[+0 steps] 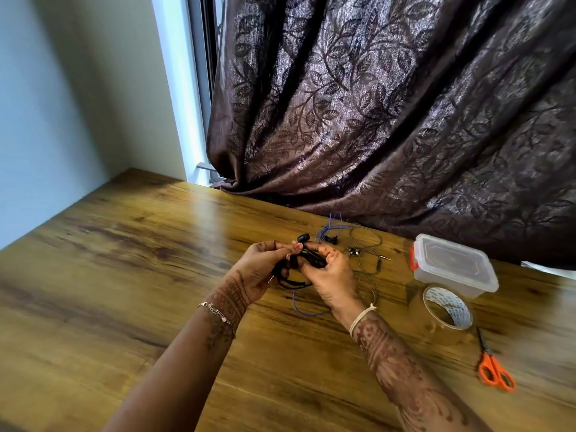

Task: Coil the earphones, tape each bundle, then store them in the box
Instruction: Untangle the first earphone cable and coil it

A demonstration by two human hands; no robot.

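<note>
Holding a tangle of black earphones [307,260] between both hands, you work above a wooden table [124,275] in the head camera's single view. Your left hand [261,269] curls around the left side of the bundle, thumb and forefinger pinched near one black earbud that sticks up above your fingers. Your right hand [330,275] grips the other side, fingers folded over the cord, and a loop of black wire hangs below, between your palms.

Blue-corded earphones [327,232] lie loose on the table just behind your hands, with one blue loop showing beneath your right wrist. Dark grey earphones [367,247] sprawl uncoiled beside them, to the right.

Further right stands the clear plastic box [452,266], lid on, with an orange latch at its left end. A roll of clear tape [448,310] sits just in front of the box, and orange-handled scissors [494,366] lie nearer to you. A dark leaf-patterned curtain [389,104] hangs behind the table.
</note>
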